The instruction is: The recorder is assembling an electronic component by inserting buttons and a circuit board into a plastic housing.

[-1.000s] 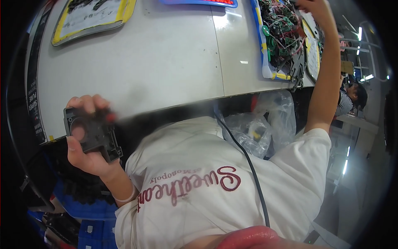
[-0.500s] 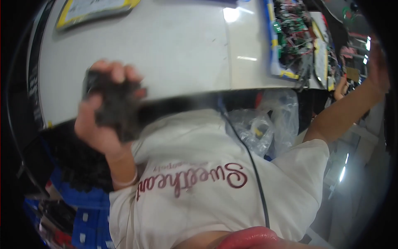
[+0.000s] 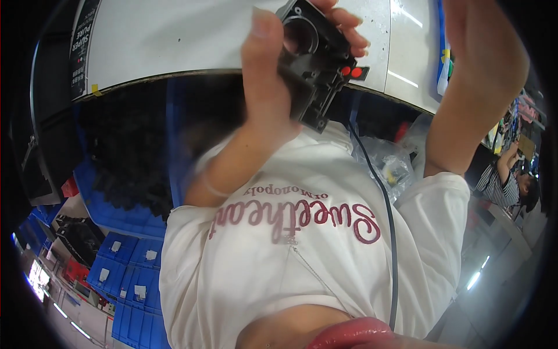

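Observation:
My left hand is raised over the front edge of the white worktop. Its thumb and fingers are wrapped around a black plastic housing, which has a round opening, small screw holes and two orange-red dots near one corner. The housing is held tilted, clear of the table. On the other side, my right forearm rises toward the upper edge, and my right hand is largely cut off there. Its fingers are out of sight, so whether it holds anything cannot be seen.
Below the worktop at left stands a blue bin heaped with black parts. Blue boxes are stacked nearer. A clear plastic bag and a black cable hang by my body. A person in stripes sits far right.
My left hand has carried the black housing rightward and up, turning it so its opening shows. My right hand has swung inward from the far right to the upper edge. The view has shifted.

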A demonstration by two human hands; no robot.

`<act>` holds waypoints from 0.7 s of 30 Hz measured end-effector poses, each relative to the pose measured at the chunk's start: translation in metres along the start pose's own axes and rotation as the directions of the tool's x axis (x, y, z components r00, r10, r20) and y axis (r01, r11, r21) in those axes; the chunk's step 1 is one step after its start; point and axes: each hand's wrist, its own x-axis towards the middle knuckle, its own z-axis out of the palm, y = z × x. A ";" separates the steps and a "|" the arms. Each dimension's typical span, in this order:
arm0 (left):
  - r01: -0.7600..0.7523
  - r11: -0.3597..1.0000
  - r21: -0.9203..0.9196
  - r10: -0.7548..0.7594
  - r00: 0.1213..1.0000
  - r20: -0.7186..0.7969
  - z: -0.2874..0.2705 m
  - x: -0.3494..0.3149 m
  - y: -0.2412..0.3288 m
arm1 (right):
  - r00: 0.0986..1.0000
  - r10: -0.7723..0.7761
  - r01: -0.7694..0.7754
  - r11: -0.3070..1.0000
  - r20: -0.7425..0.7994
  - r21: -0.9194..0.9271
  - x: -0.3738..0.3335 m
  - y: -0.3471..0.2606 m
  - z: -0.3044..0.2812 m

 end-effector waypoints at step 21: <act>-0.236 0.737 0.634 0.203 0.971 0.126 0.019 0.002 0.017 | 0.992 0.095 -0.108 0.977 -0.080 -0.185 -0.099 -0.012 0.028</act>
